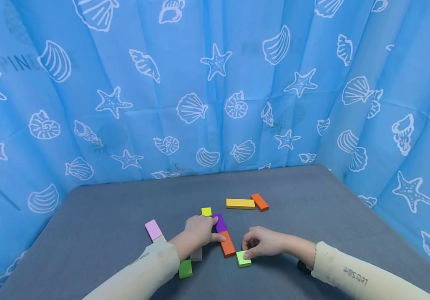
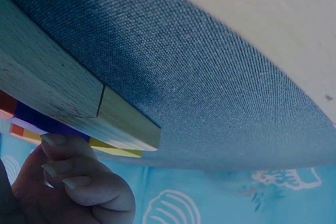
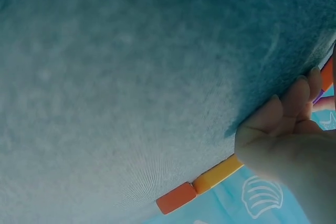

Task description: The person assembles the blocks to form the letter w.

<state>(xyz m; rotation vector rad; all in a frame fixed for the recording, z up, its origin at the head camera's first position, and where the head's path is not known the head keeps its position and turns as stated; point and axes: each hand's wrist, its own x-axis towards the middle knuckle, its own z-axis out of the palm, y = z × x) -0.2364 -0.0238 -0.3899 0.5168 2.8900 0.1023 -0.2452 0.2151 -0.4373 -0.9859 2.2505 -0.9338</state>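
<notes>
My left hand (image 1: 199, 231) reaches over the row of blocks, its forefinger touching the purple block (image 1: 220, 224) and its thumb at the orange block (image 1: 227, 245). These two lie end to end. At the near end of that row is a light green block (image 1: 243, 259). My right hand (image 1: 263, 242) pinches it, thumb on top and fingers curled at its far side. Close behind the left hand's fingers sits a yellow block (image 1: 206, 211). Bare wood block sides (image 2: 126, 124) show beside the left fingers (image 2: 86, 177) in the left wrist view.
A long yellow-orange block (image 1: 240, 203) and a second orange block (image 1: 260, 202) lie farther back on the grey table (image 1: 297, 191). Left of the left forearm are a pink block (image 1: 153, 229) and a green block (image 1: 185, 268). A blue curtain (image 1: 184, 137) rises behind the table.
</notes>
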